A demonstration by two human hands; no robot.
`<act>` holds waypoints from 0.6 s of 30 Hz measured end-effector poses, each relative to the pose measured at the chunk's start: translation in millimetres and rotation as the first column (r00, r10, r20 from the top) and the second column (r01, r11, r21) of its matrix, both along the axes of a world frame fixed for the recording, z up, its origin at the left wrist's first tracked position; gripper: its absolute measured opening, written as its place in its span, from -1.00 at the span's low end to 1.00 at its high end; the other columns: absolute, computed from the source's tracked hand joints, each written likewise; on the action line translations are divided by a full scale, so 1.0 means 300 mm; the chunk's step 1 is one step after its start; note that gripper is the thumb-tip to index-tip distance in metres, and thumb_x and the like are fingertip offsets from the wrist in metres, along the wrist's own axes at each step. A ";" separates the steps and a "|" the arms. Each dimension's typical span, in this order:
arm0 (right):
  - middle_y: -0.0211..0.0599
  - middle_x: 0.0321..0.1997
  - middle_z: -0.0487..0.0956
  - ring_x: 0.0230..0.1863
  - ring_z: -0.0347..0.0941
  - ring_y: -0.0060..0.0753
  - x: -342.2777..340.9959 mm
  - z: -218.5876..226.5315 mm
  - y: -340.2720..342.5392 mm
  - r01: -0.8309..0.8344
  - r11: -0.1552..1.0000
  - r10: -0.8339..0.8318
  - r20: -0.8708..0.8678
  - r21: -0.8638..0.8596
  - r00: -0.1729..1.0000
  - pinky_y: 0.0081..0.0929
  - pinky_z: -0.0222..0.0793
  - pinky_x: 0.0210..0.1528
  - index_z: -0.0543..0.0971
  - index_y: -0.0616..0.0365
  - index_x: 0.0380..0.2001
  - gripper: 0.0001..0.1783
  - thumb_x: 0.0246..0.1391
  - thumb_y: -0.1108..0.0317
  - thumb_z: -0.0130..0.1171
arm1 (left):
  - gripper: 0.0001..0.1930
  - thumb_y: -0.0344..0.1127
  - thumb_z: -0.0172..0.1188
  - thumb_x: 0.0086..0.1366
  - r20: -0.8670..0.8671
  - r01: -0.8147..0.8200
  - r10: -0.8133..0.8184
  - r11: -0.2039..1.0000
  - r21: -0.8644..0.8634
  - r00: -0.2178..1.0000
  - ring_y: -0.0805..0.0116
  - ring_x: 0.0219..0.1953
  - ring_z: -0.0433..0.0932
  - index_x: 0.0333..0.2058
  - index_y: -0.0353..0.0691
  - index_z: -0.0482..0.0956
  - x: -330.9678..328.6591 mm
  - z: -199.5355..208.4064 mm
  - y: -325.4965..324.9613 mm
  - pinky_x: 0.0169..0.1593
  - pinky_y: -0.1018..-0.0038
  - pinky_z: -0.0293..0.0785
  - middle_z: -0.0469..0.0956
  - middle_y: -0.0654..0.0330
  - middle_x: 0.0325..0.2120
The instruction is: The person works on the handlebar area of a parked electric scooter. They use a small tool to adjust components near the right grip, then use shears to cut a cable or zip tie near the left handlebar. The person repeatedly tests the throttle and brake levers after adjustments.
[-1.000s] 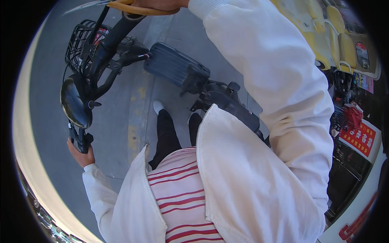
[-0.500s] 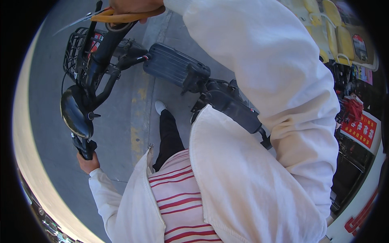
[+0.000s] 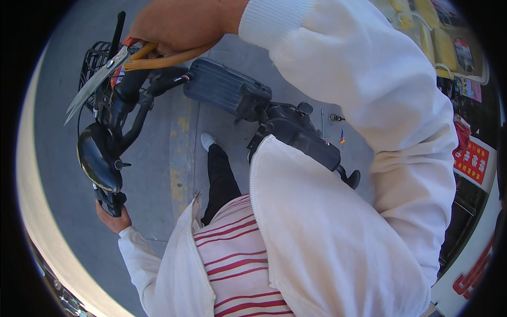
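My right hand [image 3: 179, 26] is closed round the orange handles of a pair of scissors [image 3: 95, 87]. Their steel blades point away to the left, above the black handlebar [image 3: 124, 103] of a small electric scooter. My left hand [image 3: 112, 217] wraps round the black handlebar grip [image 3: 112, 203] at the near end of the bar. Between the two hands sits a rounded black headlight-like housing [image 3: 100, 161]. A dark ribbed footboard [image 3: 224, 87] and a black seat section [image 3: 298, 140] stretch off to the right of the bars.
A black wire basket [image 3: 91, 66] is fixed in front of the bars. On the grey pavement lie a slim metal tool [image 3: 322, 124], a small round part [image 3: 335, 117] and a blue-and-orange item [image 3: 343, 137]. Yellow containers [image 3: 446, 50] and a red sign [image 3: 471, 162] stand right.
My right hand with the scissors has come closer and lower, and the blades now show broadly. The small items on the pavement have come into view. My left hand stays on the grip.
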State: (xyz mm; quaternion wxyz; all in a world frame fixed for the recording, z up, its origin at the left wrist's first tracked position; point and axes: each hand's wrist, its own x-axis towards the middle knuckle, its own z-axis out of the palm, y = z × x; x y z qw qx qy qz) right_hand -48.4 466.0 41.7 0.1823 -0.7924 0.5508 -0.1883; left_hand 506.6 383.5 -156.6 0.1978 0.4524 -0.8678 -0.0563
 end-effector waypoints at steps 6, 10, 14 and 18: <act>0.02 -0.32 0.64 -0.26 0.56 0.09 0.012 -0.078 -0.174 -0.123 0.988 0.132 -0.103 0.091 0.986 -0.16 0.49 -0.14 0.62 0.21 -0.32 -0.70 0.14 0.15 0.22 | -0.24 -0.41 0.25 -0.02 0.001 -0.016 0.016 0.999 0.051 1.000 -0.17 0.21 0.33 0.25 -0.36 0.32 -0.016 0.011 0.017 0.34 0.09 0.16 0.41 -0.13 0.15; -0.06 -0.29 0.66 -0.29 0.59 0.00 0.033 -0.033 -0.142 0.066 0.969 0.006 -0.287 0.239 0.958 -0.24 0.53 -0.14 0.61 0.17 -0.20 -0.73 0.16 0.21 0.25 | -0.22 -0.43 0.28 -0.03 -0.003 -0.034 0.034 0.999 0.017 0.999 -0.17 0.22 0.32 0.25 -0.35 0.31 -0.010 -0.004 0.016 0.34 0.07 0.15 0.39 -0.13 0.15; -0.13 -0.26 0.67 -0.32 0.62 -0.08 0.061 0.025 -0.095 0.205 0.915 -0.043 -0.420 0.348 0.906 -0.32 0.58 -0.13 0.61 0.13 -0.07 -0.71 0.18 0.27 0.28 | -0.19 -0.44 0.29 -0.06 0.023 -0.051 0.052 0.999 -0.014 0.998 -0.18 0.24 0.30 0.26 -0.36 0.28 0.000 -0.008 0.014 0.35 0.06 0.14 0.36 -0.15 0.17; -0.19 -0.16 0.69 -0.21 0.66 -0.16 0.090 0.044 0.008 0.249 0.952 -0.168 -0.376 0.177 0.911 -0.33 0.60 -0.04 0.62 0.09 -0.03 -0.69 0.17 0.31 0.31 | -0.18 -0.43 0.30 -0.05 0.046 -0.054 0.057 0.996 -0.067 0.997 -0.19 0.25 0.29 0.26 -0.38 0.27 0.020 -0.013 0.022 0.35 0.05 0.14 0.34 -0.17 0.19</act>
